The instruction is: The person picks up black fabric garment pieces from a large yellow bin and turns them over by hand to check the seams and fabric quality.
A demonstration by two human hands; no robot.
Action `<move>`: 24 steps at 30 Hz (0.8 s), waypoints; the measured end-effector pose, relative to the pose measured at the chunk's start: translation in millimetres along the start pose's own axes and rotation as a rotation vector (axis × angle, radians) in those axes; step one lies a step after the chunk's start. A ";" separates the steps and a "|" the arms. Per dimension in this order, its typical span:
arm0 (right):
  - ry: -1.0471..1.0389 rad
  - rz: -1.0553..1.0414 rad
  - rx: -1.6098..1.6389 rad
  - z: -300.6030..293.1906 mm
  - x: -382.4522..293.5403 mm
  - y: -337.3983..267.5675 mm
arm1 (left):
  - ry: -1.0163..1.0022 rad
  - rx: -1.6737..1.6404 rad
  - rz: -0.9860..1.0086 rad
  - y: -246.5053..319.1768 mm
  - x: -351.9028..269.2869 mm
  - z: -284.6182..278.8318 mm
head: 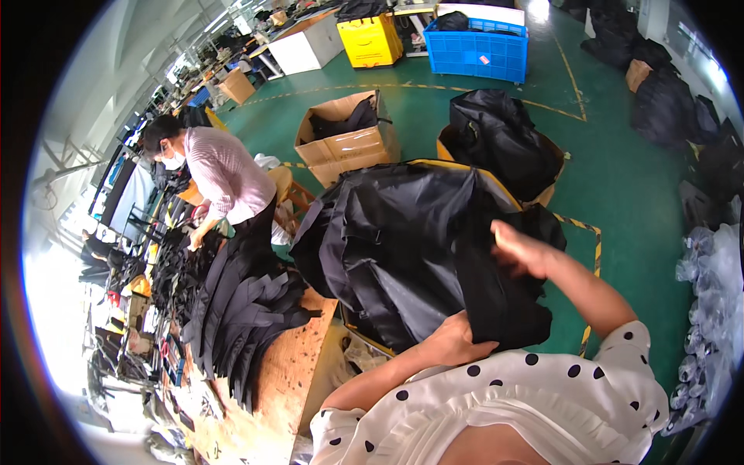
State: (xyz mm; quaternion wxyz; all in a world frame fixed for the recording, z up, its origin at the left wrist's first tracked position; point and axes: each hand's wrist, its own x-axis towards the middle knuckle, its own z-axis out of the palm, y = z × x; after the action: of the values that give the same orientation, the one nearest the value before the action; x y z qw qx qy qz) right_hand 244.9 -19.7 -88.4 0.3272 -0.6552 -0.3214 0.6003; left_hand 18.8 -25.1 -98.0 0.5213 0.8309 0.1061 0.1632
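Observation:
A large heap of black fabric pieces [401, 250], smooth and slightly shiny, fills a yellow-rimmed container in front of me. At its near edge my left hand [450, 343] grips a black fabric piece [505, 314], the thumb lying along the lower edge. My right hand [526, 253] is at the right side of the same piece, its fingers blurred; whether they pinch the cloth cannot be told. To the left, a fanned stack of long black fabric strips [244, 314] lies on a wooden table [290, 372].
A masked co-worker [226, 168] leans over the table's far end. Beyond the heap stand a cardboard box [343, 151] holding black fabric and another box with a black bundle [494, 133]. Farther off are a yellow bin [369, 43] and a blue crate [476, 52]. Plastic-wrapped goods [709, 314] line the right.

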 end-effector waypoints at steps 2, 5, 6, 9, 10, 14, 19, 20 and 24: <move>-0.274 -0.018 -0.088 6.1 -6.8 49.2 | -0.068 0.212 0.056 -16.0 13.5 16.0; -0.124 0.103 -0.072 25.1 -20.8 68.0 | -0.447 0.294 -0.296 -16.3 34.2 35.9; -0.157 0.172 0.029 14.8 -15.7 77.3 | -0.464 0.294 -0.274 -4.9 43.7 36.0; -0.123 0.093 0.097 8.0 -18.6 55.4 | -0.531 0.332 -0.366 1.4 58.5 34.5; 0.009 -0.216 -0.294 0.4 -16.4 41.6 | -0.352 0.360 -0.217 -9.3 55.1 38.0; 0.364 -0.834 -0.898 -34.9 -21.2 -58.2 | 0.161 0.416 0.197 -6.4 56.1 12.2; 0.767 -1.141 -0.969 -105.4 -28.2 -180.8 | 0.506 0.478 0.021 -38.4 32.9 -14.6; 0.874 -1.218 -0.962 -125.9 -26.5 -198.7 | 0.539 0.488 -0.050 -48.6 24.1 -16.9; 1.059 -1.383 -0.748 -205.9 9.3 -234.9 | 0.629 0.540 -0.412 -84.7 -23.0 -16.4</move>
State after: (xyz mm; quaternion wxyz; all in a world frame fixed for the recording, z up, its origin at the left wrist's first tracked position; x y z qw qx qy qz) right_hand 444.1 115.1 111.0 0.4826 -0.5691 -0.6195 -0.2439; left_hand -9.2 17.3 -171.3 0.2500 0.8087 0.4608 0.2667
